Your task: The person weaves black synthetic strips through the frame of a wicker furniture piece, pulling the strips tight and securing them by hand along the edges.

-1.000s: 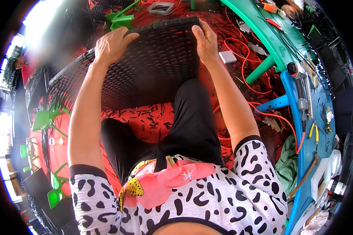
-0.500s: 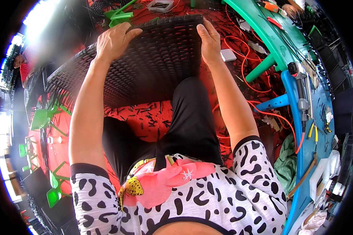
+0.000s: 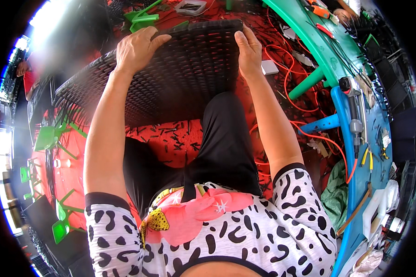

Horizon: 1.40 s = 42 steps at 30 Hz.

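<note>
A dark brown woven wicker panel (image 3: 189, 76), perhaps part of a piece of furniture, stands tilted in front of my legs. My left hand (image 3: 136, 50) is closed over its upper edge, the thumb stretched along the near face and the fingers hooked behind. At the upper right corner my right hand (image 3: 250, 51) grips the panel's side, with the thumb near the corner. My fingertips on the far side are hidden by the weave. Loose strands hang from the panel's left end.
Short dark offcuts (image 3: 175, 138) litter the red floor. To the right stand a green table (image 3: 305, 41) and a blue table (image 3: 346, 184) bearing tools, including a power tool (image 3: 354, 108). An orange hose (image 3: 328, 135) loops beside them. Green stools (image 3: 46, 138) stand at left.
Both hands keep their hold on the wicker panel. The hands and the panel's top edge sit very slightly farther right and lower in the picture; little else differs.
</note>
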### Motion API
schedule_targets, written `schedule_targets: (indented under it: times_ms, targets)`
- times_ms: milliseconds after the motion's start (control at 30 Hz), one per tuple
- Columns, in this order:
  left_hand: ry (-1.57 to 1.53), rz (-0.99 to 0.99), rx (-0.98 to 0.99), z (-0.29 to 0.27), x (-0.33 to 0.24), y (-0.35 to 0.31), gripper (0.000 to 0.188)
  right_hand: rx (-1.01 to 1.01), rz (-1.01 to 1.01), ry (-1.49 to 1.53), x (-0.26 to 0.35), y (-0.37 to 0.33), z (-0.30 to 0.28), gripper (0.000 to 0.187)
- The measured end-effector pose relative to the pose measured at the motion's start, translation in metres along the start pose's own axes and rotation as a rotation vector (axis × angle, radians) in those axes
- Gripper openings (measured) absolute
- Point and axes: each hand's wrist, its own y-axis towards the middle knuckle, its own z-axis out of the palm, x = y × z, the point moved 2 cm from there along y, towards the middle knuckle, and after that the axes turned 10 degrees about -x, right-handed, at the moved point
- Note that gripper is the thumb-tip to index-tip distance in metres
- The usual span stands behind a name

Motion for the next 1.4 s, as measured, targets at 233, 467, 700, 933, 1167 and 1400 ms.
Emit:
schedule_targets:
  times_ms: [233,467,700,933,1167,1400]
  targets:
    - [0.000,-0.005,-0.088,-0.004,-0.003,-0.004,0.044,-0.023,-0.040,-0.145,-0.007,0.002,-0.002,0.032]
    - [0.043,0.068,-0.256,0.004,-0.006,-0.012,0.046,0.013,0.034,-0.118,-0.022,0.012,-0.028,0.029]
    - [0.001,0.005,-0.345,0.003,-0.011,-0.023,0.044,-0.002,0.118,-0.070,-0.007,0.003,-0.021,0.030]
    - [-0.047,0.014,-0.451,0.002,-0.007,-0.032,0.040,0.064,0.184,0.004,-0.005,-0.001,-0.015,0.031]
    - [-0.098,0.007,-0.483,0.001,-0.007,-0.035,0.037,0.028,0.174,-0.033,-0.006,-0.001,-0.019,0.031]
    - [-0.132,-0.001,-0.513,0.000,-0.007,-0.036,0.037,0.016,0.158,-0.036,-0.004,-0.003,-0.015,0.031]
